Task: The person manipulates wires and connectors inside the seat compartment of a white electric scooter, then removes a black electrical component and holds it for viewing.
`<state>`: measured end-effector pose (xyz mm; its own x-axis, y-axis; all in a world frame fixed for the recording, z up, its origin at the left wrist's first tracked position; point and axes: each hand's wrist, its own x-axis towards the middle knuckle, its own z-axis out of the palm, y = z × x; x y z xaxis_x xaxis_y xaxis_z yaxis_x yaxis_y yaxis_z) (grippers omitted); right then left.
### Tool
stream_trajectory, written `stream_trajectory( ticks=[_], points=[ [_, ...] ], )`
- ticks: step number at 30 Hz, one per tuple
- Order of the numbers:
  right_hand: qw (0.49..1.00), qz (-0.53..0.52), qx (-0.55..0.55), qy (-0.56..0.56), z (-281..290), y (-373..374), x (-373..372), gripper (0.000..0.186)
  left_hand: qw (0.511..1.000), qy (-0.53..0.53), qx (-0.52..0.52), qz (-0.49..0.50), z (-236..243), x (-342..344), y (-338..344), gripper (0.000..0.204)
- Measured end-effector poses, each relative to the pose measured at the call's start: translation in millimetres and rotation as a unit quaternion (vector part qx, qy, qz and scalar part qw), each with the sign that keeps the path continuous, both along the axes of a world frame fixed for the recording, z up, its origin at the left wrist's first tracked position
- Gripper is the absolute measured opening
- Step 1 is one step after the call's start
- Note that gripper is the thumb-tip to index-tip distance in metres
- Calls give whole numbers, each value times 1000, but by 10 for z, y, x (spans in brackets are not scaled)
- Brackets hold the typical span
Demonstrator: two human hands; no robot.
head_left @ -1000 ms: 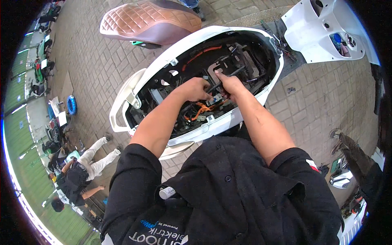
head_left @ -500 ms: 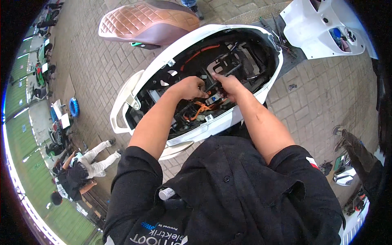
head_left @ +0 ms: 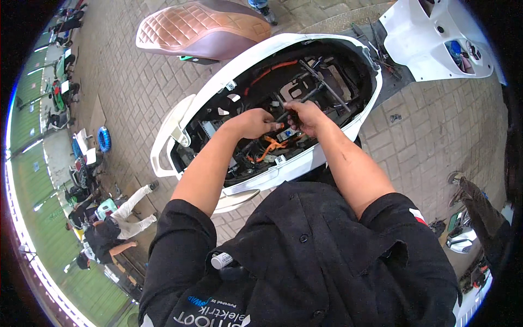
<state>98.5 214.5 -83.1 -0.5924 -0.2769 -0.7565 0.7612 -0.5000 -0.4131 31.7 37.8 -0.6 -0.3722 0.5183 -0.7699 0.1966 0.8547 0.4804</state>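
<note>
My left hand (head_left: 251, 123) is curled inside the open body (head_left: 295, 42) of a white scooter, its fingertips closed beside a small orange piece (head_left: 281, 126); what they hold is unclear. Just right of it, my right hand (head_left: 306, 117) has its thumb and fingers bent at a dark bar (head_left: 308, 96), gripping something partly hidden. Below both hands lie orange cables (head_left: 272, 144) and a small connector block (head_left: 289, 133) among black parts and wiring. Another dark bar (head_left: 338, 97) crosses the bay at right.
A brown quilted seat (head_left: 201, 30) rests behind the scooter, and a white front panel (head_left: 408, 38) is at upper right. A co-worker (head_left: 103, 234) bends at lower left near parked scooters (head_left: 57, 95). Another person's leg (head_left: 471, 207) shows at right; feet (head_left: 261, 12) at top, on paving (head_left: 414, 131).
My right thumb has come down along the bar toward my left hand, whose fingertips have shifted slightly. The co-worker at left has shifted a little. The view has moved slightly.
</note>
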Motion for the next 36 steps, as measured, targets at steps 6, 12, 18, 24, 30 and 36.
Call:
stream_trajectory(
  ticks=[6, 12, 18, 24, 30, 36],
  points=[
    [981, 90, 166, -42, 107, 0, -43, 52, 998, 32, -54, -21, 129, -3, 121, 44],
    [986, 117, 119, -9, -58, 56, 4, 24, 994, 92, 26, -49, 240, 41, -157, 46],
    [996, 54, 71, -24, 73, -19, -13, 23, 965, 50, -145, -215, 385, 27, -420, 39],
    [985, 116, 126, -29, -15, 32, -23, 24, 947, -3, -179, -267, 342, -30, -325, 37],
    [991, 81, 108, -17, 121, 60, -29, 27, 938, -17, -181, -296, 288, -76, -302, 38],
    [982, 134, 131, -16, 185, 99, -79, 30, 937, -42, -194, -288, 221, -79, -360, 38]
  ],
)
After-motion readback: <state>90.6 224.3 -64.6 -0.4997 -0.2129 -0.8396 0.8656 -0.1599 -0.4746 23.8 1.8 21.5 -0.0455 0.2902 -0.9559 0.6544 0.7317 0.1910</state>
